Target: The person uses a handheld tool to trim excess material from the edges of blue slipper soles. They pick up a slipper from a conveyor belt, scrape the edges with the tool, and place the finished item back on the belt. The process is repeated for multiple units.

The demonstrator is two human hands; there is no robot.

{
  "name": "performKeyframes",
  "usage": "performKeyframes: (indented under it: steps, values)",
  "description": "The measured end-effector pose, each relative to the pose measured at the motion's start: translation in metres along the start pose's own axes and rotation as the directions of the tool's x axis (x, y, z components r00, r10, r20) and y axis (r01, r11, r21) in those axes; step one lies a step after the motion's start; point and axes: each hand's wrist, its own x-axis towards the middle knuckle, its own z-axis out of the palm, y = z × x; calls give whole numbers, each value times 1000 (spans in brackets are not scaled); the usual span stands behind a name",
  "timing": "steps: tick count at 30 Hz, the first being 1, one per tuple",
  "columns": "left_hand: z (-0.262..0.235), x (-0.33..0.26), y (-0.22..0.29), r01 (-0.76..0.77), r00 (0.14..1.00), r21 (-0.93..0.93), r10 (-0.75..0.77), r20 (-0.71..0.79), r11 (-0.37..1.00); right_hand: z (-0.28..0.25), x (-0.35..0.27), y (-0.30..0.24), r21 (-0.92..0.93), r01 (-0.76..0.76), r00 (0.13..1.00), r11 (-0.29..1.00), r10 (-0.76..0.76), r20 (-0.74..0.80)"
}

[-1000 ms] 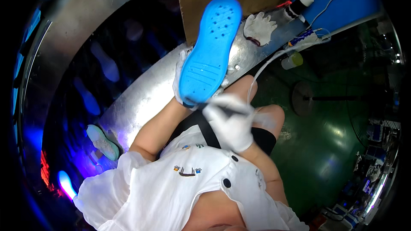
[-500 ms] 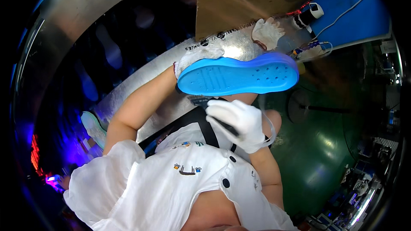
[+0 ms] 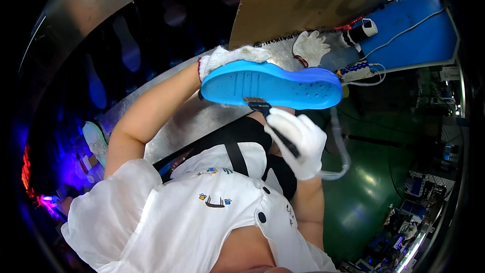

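My left hand (image 3: 230, 57), in a white knitted glove, grips a bright blue shoe sole (image 3: 273, 88) from behind, its fingers lying along the far edge. The sole is held up with its face toward me, showing grooves at the left and small pits at the right. My right hand (image 3: 301, 144), gloved in white, is closed round the dark handle of a flat brush (image 3: 260, 106). The brush's bristles meet the near edge of the sole, left of its middle. A pale, clear tube or cord (image 3: 346, 159) loops beside my right wrist.
A spare white glove (image 3: 310, 48) lies on the metal ledge beyond the sole, near brown cardboard (image 3: 303, 7). A black-and-white cylindrical device (image 3: 361, 31) and a cable stand by a blue surface (image 3: 409, 25). Several soles sit in the dark area at left; a pale shoe (image 3: 94, 139) is nearer.
My right hand has moved up and slightly right, bringing the brush to the sole's near edge. The sole and my left hand have shifted a little left in the picture.
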Motion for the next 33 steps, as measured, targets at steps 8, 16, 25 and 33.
performKeyframes:
  steps: [8,16,25,33]
  values:
    - [-17,-5,9,-172,985,353,159,65,920,-14,2,6,-138,99,989,985,-83,121]
    - [-1,-9,-1,-13,997,-288,34,69,958,-20,7,-2,286,-66,998,956,59,30]
    - [76,-30,-16,-78,987,-823,162,17,563,28,7,-15,121,131,951,984,-90,-295]
    - [62,-55,178,-349,825,-475,505,252,808,-14,-21,-15,637,107,826,764,288,-484]
